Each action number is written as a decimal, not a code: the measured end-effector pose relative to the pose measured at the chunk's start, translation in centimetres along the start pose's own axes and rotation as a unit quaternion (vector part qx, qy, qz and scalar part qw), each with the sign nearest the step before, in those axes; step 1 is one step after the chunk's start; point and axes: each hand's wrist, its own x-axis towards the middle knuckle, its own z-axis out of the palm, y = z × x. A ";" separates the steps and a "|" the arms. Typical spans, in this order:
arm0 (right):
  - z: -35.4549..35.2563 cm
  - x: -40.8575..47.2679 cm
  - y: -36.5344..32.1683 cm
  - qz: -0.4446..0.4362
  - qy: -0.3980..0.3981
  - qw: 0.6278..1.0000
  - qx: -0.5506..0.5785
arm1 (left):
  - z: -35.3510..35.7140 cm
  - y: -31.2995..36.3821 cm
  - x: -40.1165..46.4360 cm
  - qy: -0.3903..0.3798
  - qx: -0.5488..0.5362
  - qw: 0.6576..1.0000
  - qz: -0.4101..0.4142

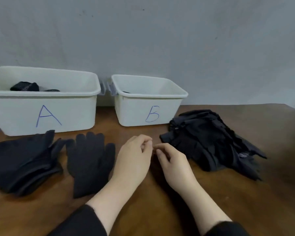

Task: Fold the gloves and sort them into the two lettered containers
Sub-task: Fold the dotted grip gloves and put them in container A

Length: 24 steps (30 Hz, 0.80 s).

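Two white tubs stand at the back of the brown table: tub A (46, 116) on the left with folded black gloves (25, 86) inside, tub B (150, 114) to its right with a dark item barely showing. A stack of black knit gloves (22, 164) lies at the left, and a single black glove (89, 160) lies flat beside it. A heap of thin black gloves (209, 140) sits at the right. My left hand (134, 157) and my right hand (174, 164) rest on the table between glove and heap, fingers loosely curled, holding nothing.
A grey wall runs behind the tubs. Grey latch handles (106, 86) show between the two tubs. Bare brown tabletop (160, 201) stretches in front of my hands and at the far right.
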 end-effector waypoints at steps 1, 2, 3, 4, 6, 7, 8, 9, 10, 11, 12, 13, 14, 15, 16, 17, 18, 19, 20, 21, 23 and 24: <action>-0.1 0.1 0.3 0.015 0.011 1.000 0.019 | 0.7 0.1 0.2 0.006 -0.004 1.000 -0.003; -0.3 0.1 0.5 0.028 0.020 0.999 0.036 | 1.4 0.1 0.4 0.005 -0.002 1.000 -0.004; -0.3 0.1 0.7 0.037 0.026 0.998 0.052 | 2.0 0.0 0.5 0.000 0.003 1.000 -0.004; -0.4 0.1 0.7 0.044 0.030 0.997 0.064 | 2.5 -0.2 0.6 -0.008 0.008 1.000 -0.005; -0.8 0.1 0.6 0.046 0.040 0.995 0.073 | 2.9 -0.6 0.8 -0.021 0.015 1.000 -0.009; -1.0 0.1 0.6 0.042 0.046 0.995 0.072 | 2.8 -0.8 0.9 -0.025 0.016 1.000 -0.010; -1.2 0.1 0.5 0.036 0.051 0.995 0.072 | 2.7 -1.0 0.9 -0.029 0.017 0.999 -0.009; -1.5 0.1 0.5 0.029 0.055 0.995 0.072 | 2.6 -1.2 0.9 -0.033 0.020 0.999 -0.005; -1.7 0.1 0.5 0.023 0.057 0.996 0.069 | 2.4 -1.4 0.9 -0.037 0.024 0.999 -0.002; -2.0 0.1 0.5 0.018 0.061 0.996 0.062 | 2.3 -1.4 0.9 -0.039 0.024 0.999 0.001; -2.3 0.1 0.7 0.014 0.067 0.996 0.051 | 2.3 -1.5 1.0 -0.039 0.021 0.999 0.000; -2.7 0.1 0.8 0.008 0.074 0.997 0.037 | 2.3 -1.5 1.1 -0.038 0.016 0.999 -0.003; -3.1 0.1 1.1 -0.001 0.081 0.997 0.019 | 2.4 -1.5 1.2 -0.038 0.012 0.999 -0.007; -3.5 0.1 1.4 -0.019 0.089 0.996 -0.006 | 2.4 -1.5 1.2 -0.039 0.010 0.999 -0.008; -4.1 0.1 1.8 -0.049 0.102 0.993 -0.041 | 2.4 -1.4 1.2 -0.042 0.009 0.999 -0.007; -4.8 0.2 2.3 -0.083 0.119 0.986 -0.088 | 2.4 -1.3 1.2 -0.045 0.009 0.999 -0.005; -5.7 0.4 3.0 -0.113 0.138 0.973 -0.144 | 2.4 -1.3 1.1 -0.046 0.010 0.999 0.000; -6.8 0.8 3.7 -0.131 0.156 0.959 -0.198 | 2.4 -1.3 1.1 -0.047 0.012 0.999 0.005; -8.2 1.2 4.5 -0.135 0.165 0.945 -0.247 | 2.4 -1.3 1.2 -0.047 0.011 0.999 0.007; -9.6 1.7 5.2 -0.124 0.153 0.934 -0.296 | 2.3 -1.2 1.2 -0.048 0.009 0.999 0.008; -12.3 2.6 6.2 -0.075 0.069 0.909 -0.403 | 2.3 -1.2 1.4 -0.049 0.004 0.999 0.005; -13.3 3.1 6.6 -0.053 0.024 0.894 -0.445 | 2.3 -1.2 1.4 -0.050 0.001 0.999 0.002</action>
